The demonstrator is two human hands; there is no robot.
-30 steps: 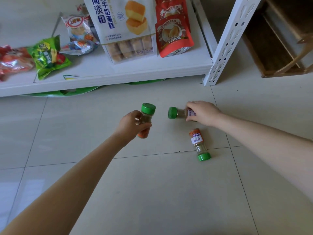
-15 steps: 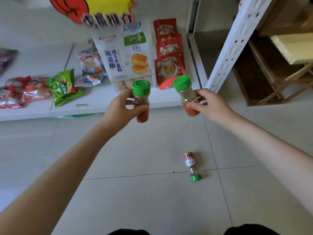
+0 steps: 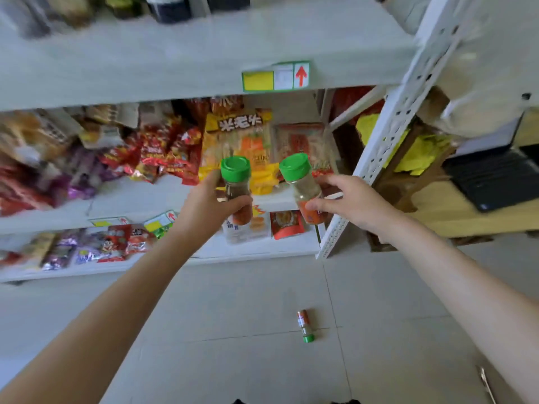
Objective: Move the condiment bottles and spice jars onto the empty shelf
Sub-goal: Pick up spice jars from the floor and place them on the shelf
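Observation:
My left hand (image 3: pixel 208 207) grips a green-capped spice jar (image 3: pixel 236 182) upright, in front of the snack shelves. Beside it, my right hand (image 3: pixel 347 201) holds a second green-capped spice jar (image 3: pixel 302 182), tilted slightly left. Both jars have clear bodies with orange labels low down. A third spice jar (image 3: pixel 304 326) lies on its side on the tiled floor below, cap toward me. A white upper shelf board (image 3: pixel 204 56) spans the top of the view, with dark bottles (image 3: pixel 169 8) blurred at its back.
Snack packets (image 3: pixel 163 153) fill the middle shelf and more snack bags (image 3: pixel 96 246) the bottom one. A white perforated upright (image 3: pixel 388 141) stands at the right. Beyond it sits a wooden table (image 3: pixel 466 211) with a dark laptop (image 3: pixel 495 176).
Both hands rose from floor level with a jar each, the right one lifted off the floor and turned upright. The view tilted up to show the higher shelves.

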